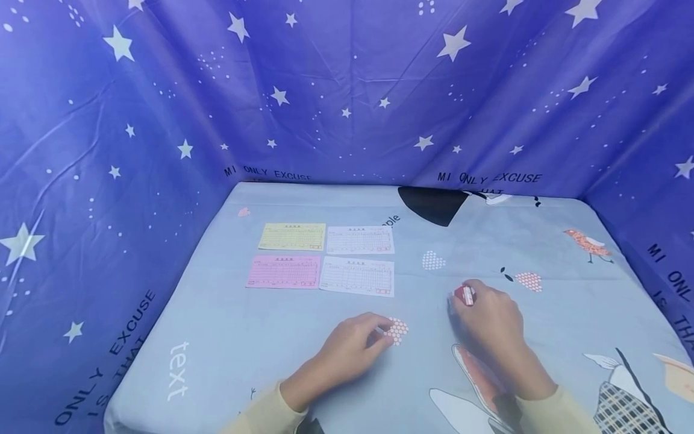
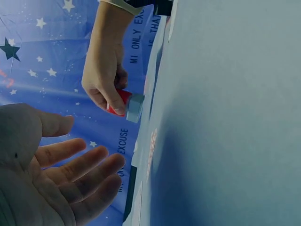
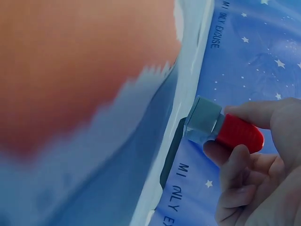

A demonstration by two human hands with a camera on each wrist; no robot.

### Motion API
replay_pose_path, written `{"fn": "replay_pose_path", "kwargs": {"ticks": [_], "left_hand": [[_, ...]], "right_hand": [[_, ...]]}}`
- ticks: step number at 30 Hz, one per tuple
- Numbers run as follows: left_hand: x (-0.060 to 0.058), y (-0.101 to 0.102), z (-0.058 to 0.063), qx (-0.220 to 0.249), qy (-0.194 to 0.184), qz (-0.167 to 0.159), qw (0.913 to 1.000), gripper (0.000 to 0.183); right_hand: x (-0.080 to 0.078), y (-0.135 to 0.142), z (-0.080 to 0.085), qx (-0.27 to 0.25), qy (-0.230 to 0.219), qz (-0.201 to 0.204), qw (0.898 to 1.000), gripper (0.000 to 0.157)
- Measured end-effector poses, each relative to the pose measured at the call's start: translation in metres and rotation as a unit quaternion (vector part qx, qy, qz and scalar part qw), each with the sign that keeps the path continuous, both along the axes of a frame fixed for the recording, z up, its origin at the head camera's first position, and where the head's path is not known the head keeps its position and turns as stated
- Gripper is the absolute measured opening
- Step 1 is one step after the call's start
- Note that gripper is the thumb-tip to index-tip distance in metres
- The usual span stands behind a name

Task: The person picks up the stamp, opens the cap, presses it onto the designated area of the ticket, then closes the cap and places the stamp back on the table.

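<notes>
My right hand [image 1: 490,313] pinches a small stamp [image 3: 239,133] with a red grip and a pale, clear-looking cap, between thumb and fingers. In the left wrist view the stamp [image 2: 134,108] is held just above the cloth, cap end toward it. My left hand [image 1: 355,343] hovers over the bed-like surface with fingers loosely bent and nothing in them. Beyond it lie a pink slip [image 1: 283,272], a yellow slip [image 1: 291,237] and two white slips, a nearer one [image 1: 356,277] and a farther one [image 1: 360,240]. Each has a printed grid and a small red mark at its lower right corner.
A pale blue patterned cloth [image 1: 206,325] covers the surface, with printed hearts, a bird and other figures. Purple-blue star curtains [image 1: 325,120] enclose it at the back and both sides. The slips lie flat, left of the middle.
</notes>
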State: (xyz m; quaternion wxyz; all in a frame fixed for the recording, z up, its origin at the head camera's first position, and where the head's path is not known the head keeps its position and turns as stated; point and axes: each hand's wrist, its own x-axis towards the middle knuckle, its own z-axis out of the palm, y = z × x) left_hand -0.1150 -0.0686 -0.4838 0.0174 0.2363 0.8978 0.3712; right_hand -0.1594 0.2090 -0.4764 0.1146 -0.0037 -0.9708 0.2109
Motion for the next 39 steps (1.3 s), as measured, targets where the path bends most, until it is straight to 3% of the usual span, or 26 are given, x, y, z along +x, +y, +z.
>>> {"fn": "replay_pose_path", "kwargs": {"ticks": [23, 31, 39], "left_hand": [[0.001, -0.008, -0.003, -0.035, 0.038, 0.009, 0.9986, 0.025], [-0.001, -0.011, -0.003, -0.047, 0.043, 0.016, 0.9978, 0.025], [-0.004, -0.016, -0.003, -0.089, 0.041, 0.012, 0.9951, 0.025]], "right_hand": [[-0.015, 0.012, -0.001, 0.047, -0.071, 0.022, 0.996, 0.029], [-0.018, 0.011, 0.000, 0.051, -0.086, 0.035, 0.994, 0.021], [-0.020, 0.009, 0.002, 0.067, -0.124, 0.042, 0.989, 0.022]]}}
